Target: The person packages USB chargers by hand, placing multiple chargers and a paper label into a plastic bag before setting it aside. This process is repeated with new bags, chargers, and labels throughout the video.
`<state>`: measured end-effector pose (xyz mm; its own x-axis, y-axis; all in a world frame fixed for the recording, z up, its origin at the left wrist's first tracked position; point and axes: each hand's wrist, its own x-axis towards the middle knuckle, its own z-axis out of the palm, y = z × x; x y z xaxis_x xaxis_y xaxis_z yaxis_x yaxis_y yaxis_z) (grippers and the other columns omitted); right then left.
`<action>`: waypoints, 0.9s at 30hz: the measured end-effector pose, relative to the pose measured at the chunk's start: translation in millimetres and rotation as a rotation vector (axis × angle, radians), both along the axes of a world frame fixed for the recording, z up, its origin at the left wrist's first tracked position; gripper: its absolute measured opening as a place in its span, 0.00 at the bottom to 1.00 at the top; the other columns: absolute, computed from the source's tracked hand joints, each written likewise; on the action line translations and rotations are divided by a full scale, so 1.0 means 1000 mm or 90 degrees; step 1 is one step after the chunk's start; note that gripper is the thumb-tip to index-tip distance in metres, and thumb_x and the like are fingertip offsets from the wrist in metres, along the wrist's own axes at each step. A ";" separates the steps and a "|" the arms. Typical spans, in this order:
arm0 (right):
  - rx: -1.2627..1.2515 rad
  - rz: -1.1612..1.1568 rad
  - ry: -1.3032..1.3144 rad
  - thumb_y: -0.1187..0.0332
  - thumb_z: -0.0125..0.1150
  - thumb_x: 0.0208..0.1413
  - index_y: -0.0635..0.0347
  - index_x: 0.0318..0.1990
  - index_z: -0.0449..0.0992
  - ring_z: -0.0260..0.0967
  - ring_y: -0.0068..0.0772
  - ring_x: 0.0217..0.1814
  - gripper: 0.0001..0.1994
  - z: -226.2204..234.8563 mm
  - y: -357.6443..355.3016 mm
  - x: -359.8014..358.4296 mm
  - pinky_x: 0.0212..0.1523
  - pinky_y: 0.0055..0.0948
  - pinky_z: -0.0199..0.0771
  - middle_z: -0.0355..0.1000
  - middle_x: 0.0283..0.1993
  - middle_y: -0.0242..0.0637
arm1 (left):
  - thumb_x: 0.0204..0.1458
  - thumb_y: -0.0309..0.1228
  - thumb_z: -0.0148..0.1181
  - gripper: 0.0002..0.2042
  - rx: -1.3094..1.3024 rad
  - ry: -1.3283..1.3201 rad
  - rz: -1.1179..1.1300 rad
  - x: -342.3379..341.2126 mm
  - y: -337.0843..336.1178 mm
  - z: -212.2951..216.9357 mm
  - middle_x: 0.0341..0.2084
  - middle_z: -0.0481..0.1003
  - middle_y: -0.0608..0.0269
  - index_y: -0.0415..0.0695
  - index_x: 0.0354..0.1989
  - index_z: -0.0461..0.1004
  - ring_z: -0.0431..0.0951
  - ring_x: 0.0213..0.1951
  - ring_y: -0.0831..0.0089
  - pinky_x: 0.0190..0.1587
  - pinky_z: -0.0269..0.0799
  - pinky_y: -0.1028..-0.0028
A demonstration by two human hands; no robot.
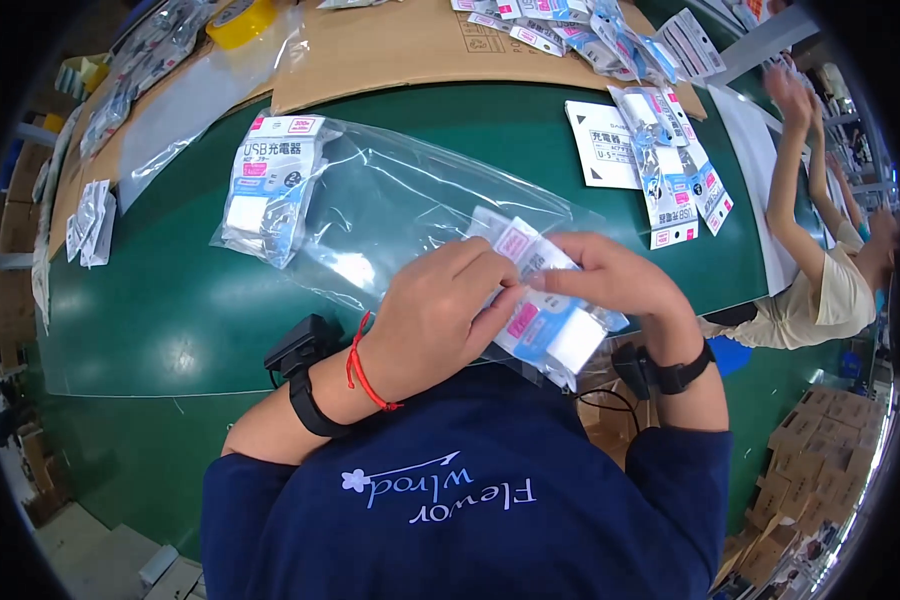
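Clear plastic bag (390, 200) lies on the green table (170, 300), one charger pack (270, 185) at its far-left end. Both hands, left hand (435, 320) and right hand (615, 280), pinch a second pack (550, 325) at the near mouth; loading step, judging so. Next calls for sliding it inward.

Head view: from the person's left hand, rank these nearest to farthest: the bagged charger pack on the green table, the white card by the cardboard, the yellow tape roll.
1. Bagged charger pack, up and left of the left hand, inside the clear bag.
2. White card, up and right, on the green table.
3. Yellow tape roll, far top left corner.
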<state>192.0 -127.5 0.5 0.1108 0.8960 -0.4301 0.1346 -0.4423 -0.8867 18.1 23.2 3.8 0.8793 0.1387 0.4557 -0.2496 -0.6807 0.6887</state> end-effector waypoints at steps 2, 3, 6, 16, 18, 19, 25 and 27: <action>0.008 -0.028 0.024 0.62 0.60 0.56 0.67 0.50 0.72 0.67 0.18 0.39 0.19 0.000 0.006 0.001 0.39 0.20 0.69 0.74 0.39 0.32 | 0.46 0.22 0.62 0.04 0.000 -0.015 0.004 -0.008 0.002 0.004 0.22 0.71 0.59 0.39 0.28 0.72 0.73 0.24 0.69 0.24 0.66 0.73; 0.016 -0.057 0.052 0.63 0.60 0.56 0.67 0.50 0.72 0.66 0.17 0.39 0.18 -0.001 0.010 0.001 0.40 0.20 0.68 0.74 0.39 0.31 | 0.48 0.24 0.62 0.05 -0.086 0.073 -0.045 -0.017 0.002 0.008 0.22 0.71 0.60 0.39 0.31 0.72 0.73 0.24 0.71 0.24 0.66 0.75; 0.031 -0.073 0.084 0.64 0.59 0.57 0.66 0.50 0.72 0.66 0.17 0.40 0.18 -0.004 0.020 0.005 0.41 0.20 0.68 0.73 0.41 0.30 | 0.52 0.29 0.61 0.07 -0.262 0.245 -0.128 -0.040 0.000 0.010 0.22 0.72 0.63 0.40 0.36 0.73 0.73 0.24 0.77 0.23 0.67 0.77; -0.022 -0.074 0.109 0.59 0.60 0.55 0.69 0.50 0.71 0.68 0.22 0.43 0.22 -0.010 0.053 0.000 0.45 0.22 0.68 0.74 0.43 0.35 | 0.58 0.42 0.53 0.19 -1.023 0.695 -0.201 -0.033 -0.046 -0.026 0.20 0.70 0.67 0.40 0.49 0.70 0.72 0.20 0.81 0.19 0.68 0.83; -0.013 -0.087 0.123 0.60 0.59 0.57 0.68 0.51 0.71 0.68 0.21 0.42 0.21 -0.010 0.059 -0.004 0.45 0.22 0.68 0.73 0.43 0.35 | 0.59 0.42 0.52 0.19 -1.030 0.665 -0.199 -0.028 -0.050 -0.031 0.21 0.71 0.67 0.40 0.50 0.69 0.73 0.21 0.81 0.20 0.68 0.83; -0.007 -0.104 0.138 0.62 0.58 0.58 0.68 0.51 0.70 0.69 0.20 0.42 0.20 -0.011 0.062 -0.008 0.44 0.21 0.68 0.73 0.44 0.35 | 0.60 0.42 0.51 0.19 -1.037 0.640 -0.200 -0.026 -0.052 -0.035 0.22 0.71 0.66 0.40 0.51 0.69 0.73 0.22 0.81 0.20 0.69 0.83; 0.186 -0.291 0.091 0.62 0.54 0.60 0.68 0.55 0.67 0.70 0.20 0.41 0.20 -0.047 0.076 -0.052 0.44 0.22 0.70 0.73 0.45 0.35 | 0.62 0.41 0.45 0.18 -0.953 0.659 -0.201 -0.016 -0.062 -0.038 0.23 0.72 0.65 0.40 0.50 0.70 0.73 0.23 0.81 0.20 0.69 0.83; 0.250 -0.319 0.061 0.62 0.54 0.61 0.68 0.55 0.66 0.70 0.21 0.41 0.20 -0.049 0.084 -0.063 0.43 0.22 0.71 0.73 0.44 0.35 | 0.63 0.40 0.43 0.17 -0.940 0.650 -0.204 -0.018 -0.061 -0.041 0.23 0.72 0.65 0.40 0.49 0.70 0.73 0.23 0.81 0.20 0.69 0.83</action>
